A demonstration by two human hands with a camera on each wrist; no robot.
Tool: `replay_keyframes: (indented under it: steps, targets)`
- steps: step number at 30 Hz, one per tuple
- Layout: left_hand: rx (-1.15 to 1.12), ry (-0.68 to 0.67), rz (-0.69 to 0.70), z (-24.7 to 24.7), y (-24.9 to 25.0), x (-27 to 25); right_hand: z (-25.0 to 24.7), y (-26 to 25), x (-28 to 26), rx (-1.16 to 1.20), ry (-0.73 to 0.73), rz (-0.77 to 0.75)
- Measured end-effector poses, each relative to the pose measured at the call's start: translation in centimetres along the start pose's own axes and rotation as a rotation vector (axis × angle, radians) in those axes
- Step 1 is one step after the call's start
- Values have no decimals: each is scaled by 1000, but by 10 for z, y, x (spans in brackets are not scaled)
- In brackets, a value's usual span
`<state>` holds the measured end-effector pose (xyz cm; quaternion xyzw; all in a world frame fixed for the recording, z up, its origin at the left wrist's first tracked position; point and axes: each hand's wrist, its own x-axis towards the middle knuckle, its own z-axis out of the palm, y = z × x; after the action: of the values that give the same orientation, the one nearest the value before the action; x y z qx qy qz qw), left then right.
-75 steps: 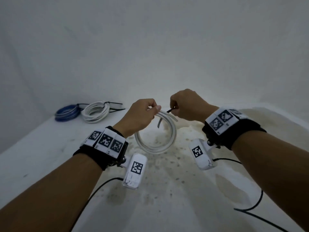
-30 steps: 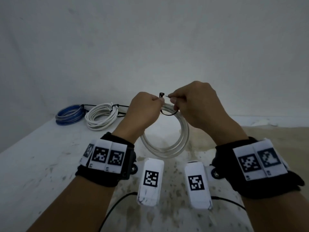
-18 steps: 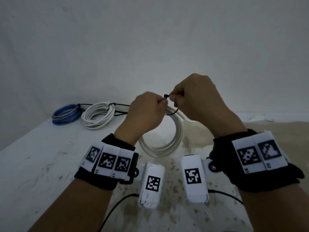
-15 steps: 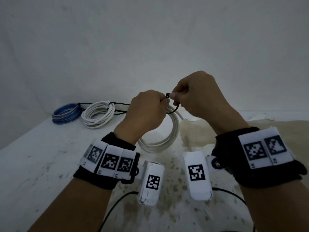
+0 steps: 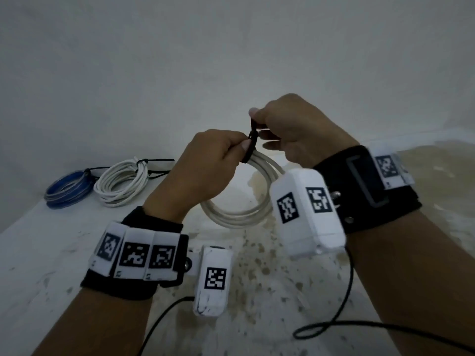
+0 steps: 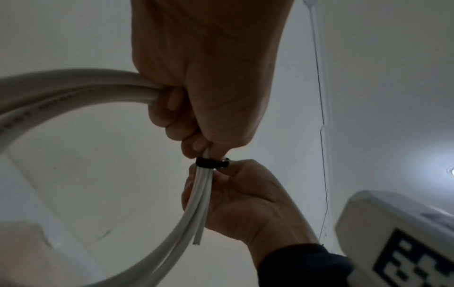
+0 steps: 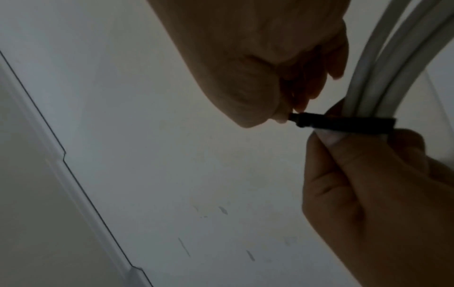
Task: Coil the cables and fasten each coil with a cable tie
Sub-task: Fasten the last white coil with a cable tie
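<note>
A thick white cable coil point(image 5: 239, 217) hangs in the air above the table, held at its top by my left hand point(image 5: 244, 147), whose fingers curl round the strands point(image 6: 73, 87). A black cable tie point(image 5: 250, 147) is wrapped snugly round the bunched strands point(image 6: 212, 163) right beside the left thumb. My right hand point(image 5: 257, 119) pinches the tie's tail point(image 7: 343, 122) just above the coil, thumb and forefinger closed on it. One cut cable end point(image 6: 196, 240) sticks out below the tie.
At the table's back left lie a blue coil point(image 5: 66, 191) and a white coil point(image 5: 120, 183), each bound with a black tie. Black camera leads point(image 5: 334, 325) trail over the stained table point(image 5: 257, 278) in front. A plain wall stands close behind.
The loose tie loop has been drawn tight round the coil. My right hand has risen and turned, taking the tail upward. The left hand keeps its hold on the coil.
</note>
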<state>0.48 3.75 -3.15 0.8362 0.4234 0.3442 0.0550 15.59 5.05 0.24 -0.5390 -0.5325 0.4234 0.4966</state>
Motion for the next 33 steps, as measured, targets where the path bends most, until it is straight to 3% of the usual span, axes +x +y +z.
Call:
replay_keyframes:
  steps: [3,6,8,10,14,18,21,29,33]
  targets:
    - [-92,4,-81,6,4,0,7,4,1,48,53,-27]
    - [-306,28,-287,8,1,1,8,7,2,-28,-26,-74]
    - [-428,40,-387,7,-1,2,8,6,1,-78,-68,-152]
    - [-477,69,-426,5,0,3,5,4,1,-182,-17,-236]
    - [-469,75,-388,-1,6,3,-3,4,3,-421,85,-364]
    - [-476,40,-295,-4,11,3,1,8,7,-419,109,-405]
    - [-451,27,-268,-3,10,2,-1,10,11,-566,177,-454]
    - [-554,11,-304,-2,14,1,-2,-1,7,-376,202,-593]
    - [-592,34,-342,-9,14,0,2,-2,9,-374,160,-583]
